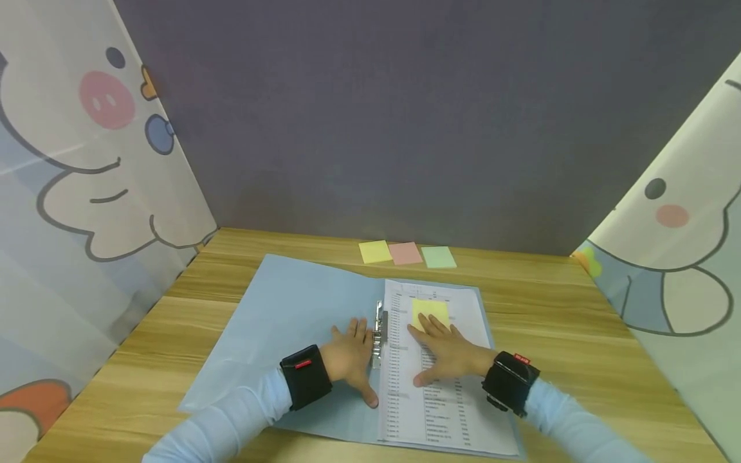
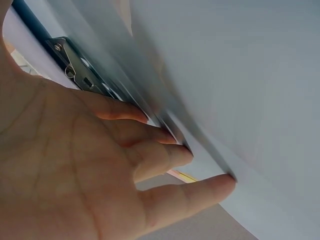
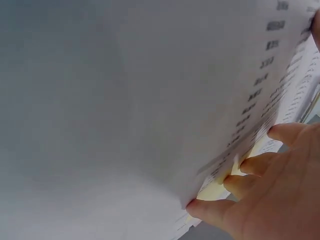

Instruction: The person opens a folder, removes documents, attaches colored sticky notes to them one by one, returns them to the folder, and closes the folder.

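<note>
A light blue folder lies spread out on the wooden table. My left hand, fingers extended, rests on its left cover close to the metal clip; the left wrist view shows the fingertips touching the cover, with the clip behind. On the folder's right side sits a stack of printed sheets. With fingers spread, my right hand rests on these sheets, its fingertips over the lower part of a yellow sticky note. In the right wrist view the fingertips touch the page around the note.
Beyond the folder, near the back edge of the table, are a yellow sticky pad, a pink one and a green one in a row. A dark partition rises behind, and cartoon-printed panels stand at both sides.
</note>
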`<act>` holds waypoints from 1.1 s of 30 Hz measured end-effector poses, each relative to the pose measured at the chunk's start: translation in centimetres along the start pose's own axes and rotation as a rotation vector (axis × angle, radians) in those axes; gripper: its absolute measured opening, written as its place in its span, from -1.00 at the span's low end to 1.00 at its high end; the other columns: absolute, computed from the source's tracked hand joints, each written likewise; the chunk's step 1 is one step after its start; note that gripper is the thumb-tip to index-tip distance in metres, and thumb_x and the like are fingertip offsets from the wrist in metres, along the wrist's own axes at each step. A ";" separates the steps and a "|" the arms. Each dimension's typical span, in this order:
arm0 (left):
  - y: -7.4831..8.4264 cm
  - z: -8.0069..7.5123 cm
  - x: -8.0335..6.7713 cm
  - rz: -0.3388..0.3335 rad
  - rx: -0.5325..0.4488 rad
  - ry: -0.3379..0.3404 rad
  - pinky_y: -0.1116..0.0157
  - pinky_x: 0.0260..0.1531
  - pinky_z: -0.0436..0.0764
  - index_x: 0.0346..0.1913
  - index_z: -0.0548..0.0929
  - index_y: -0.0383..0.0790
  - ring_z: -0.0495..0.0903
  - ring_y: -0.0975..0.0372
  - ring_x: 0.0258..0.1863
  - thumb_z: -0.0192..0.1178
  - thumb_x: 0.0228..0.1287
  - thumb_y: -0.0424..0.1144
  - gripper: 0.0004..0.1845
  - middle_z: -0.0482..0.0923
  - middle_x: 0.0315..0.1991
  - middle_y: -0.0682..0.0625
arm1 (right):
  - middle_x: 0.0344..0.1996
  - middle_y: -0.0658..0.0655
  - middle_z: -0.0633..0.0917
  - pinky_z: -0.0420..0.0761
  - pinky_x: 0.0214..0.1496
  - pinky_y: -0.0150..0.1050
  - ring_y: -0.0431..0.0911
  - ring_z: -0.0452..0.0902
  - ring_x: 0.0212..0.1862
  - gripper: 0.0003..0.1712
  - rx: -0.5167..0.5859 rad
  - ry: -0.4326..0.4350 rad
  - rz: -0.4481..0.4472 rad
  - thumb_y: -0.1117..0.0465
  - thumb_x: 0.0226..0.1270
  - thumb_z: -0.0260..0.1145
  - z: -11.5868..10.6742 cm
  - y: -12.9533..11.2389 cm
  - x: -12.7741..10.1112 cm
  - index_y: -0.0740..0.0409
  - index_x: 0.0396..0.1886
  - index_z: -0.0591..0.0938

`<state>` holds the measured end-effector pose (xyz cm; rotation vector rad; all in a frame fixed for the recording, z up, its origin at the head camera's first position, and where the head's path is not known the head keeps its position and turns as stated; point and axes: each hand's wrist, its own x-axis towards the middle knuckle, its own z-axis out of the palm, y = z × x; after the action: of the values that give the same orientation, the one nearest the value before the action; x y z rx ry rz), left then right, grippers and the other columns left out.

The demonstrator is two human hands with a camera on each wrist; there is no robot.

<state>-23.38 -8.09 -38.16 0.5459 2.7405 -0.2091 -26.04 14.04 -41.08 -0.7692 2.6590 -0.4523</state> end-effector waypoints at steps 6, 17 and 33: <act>0.2 -0.1 0.1 -0.004 0.030 -0.003 -0.23 0.16 0.19 0.37 0.15 -0.29 0.01 -0.06 0.40 0.31 -0.55 0.50 0.36 -0.01 0.42 -0.22 | 0.45 0.20 -0.15 -0.22 0.30 0.34 0.17 -0.35 0.45 0.20 -0.011 -0.005 -0.007 -0.40 -0.17 0.31 0.2 0.1 0.1 -0.03 0.44 0.05; -2.0 -1.2 1.5 0.105 -0.033 0.008 0.08 0.16 0.38 0.31 0.28 -0.28 0.28 0.03 0.27 0.46 -0.36 0.22 0.11 0.27 0.30 -0.16 | 0.45 0.21 -0.15 -0.22 0.31 0.33 0.16 -0.34 0.45 0.19 -0.028 -0.019 0.015 -0.40 -0.15 0.30 0.1 -0.3 0.3 -0.03 0.44 0.06; -4.1 -3.7 7.8 0.082 -0.533 0.206 0.16 -0.13 0.54 0.01 0.56 -0.34 0.58 0.08 -0.11 0.13 0.22 -0.28 -0.68 0.61 -0.07 -0.17 | 0.45 0.17 -0.16 -0.23 0.31 0.33 0.14 -0.35 0.45 0.19 -0.037 -0.029 0.028 -0.41 -0.16 0.30 0.1 -0.2 0.4 -0.07 0.44 0.05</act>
<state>-32.86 -8.36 -37.11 0.5442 2.7882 0.6115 -26.25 13.65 -41.22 -0.7422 2.6551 -0.3828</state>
